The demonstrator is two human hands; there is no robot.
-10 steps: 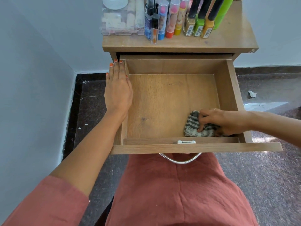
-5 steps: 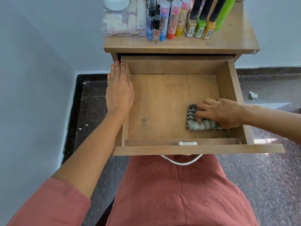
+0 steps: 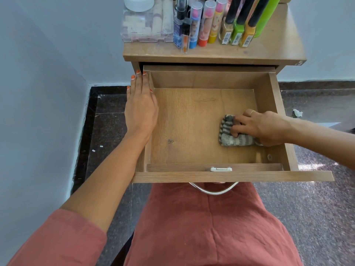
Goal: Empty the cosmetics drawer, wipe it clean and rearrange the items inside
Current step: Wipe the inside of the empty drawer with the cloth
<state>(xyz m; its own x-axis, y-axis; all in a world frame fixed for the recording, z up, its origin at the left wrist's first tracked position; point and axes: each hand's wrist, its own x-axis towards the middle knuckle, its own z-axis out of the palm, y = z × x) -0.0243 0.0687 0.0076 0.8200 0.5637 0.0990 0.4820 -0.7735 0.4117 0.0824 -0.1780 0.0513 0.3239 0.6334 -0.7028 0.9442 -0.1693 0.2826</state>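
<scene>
Resting flat along the left side wall of the open wooden drawer (image 3: pixel 188 129), my left hand (image 3: pixel 141 110) lies with its fingers straight and close together, orange nails pointing toward the cabinet. It holds nothing.

To the right of that hand, the drawer's bare wooden floor stretches across to my right hand. Beyond my left fingertips is the cabinet top (image 3: pixel 272 47). It carries a clear organiser box (image 3: pixel 146 25), then a row of coloured tubes (image 3: pixel 203 22) just beside it, then nail polish bottles (image 3: pixel 236 25) with dark caps.

Nearer my body, below the drawer front, a metal handle (image 3: pixel 213 190) hangs over my rust-red clothing (image 3: pixel 201 227).

Further right, a grey and white striped cloth (image 3: pixel 234 140) sits bunched on the drawer floor, near the right wall and toward the front. My right hand (image 3: pixel 267 127) reaches in over that right wall and grips the cloth, fingers curled into its folds and pressing it down on the wood. A thin ring shows on one finger.

Past my right wrist, outside the drawer, a small crumpled scrap (image 3: pixel 297 113) lies on the dark speckled floor (image 3: pixel 317 208).
</scene>
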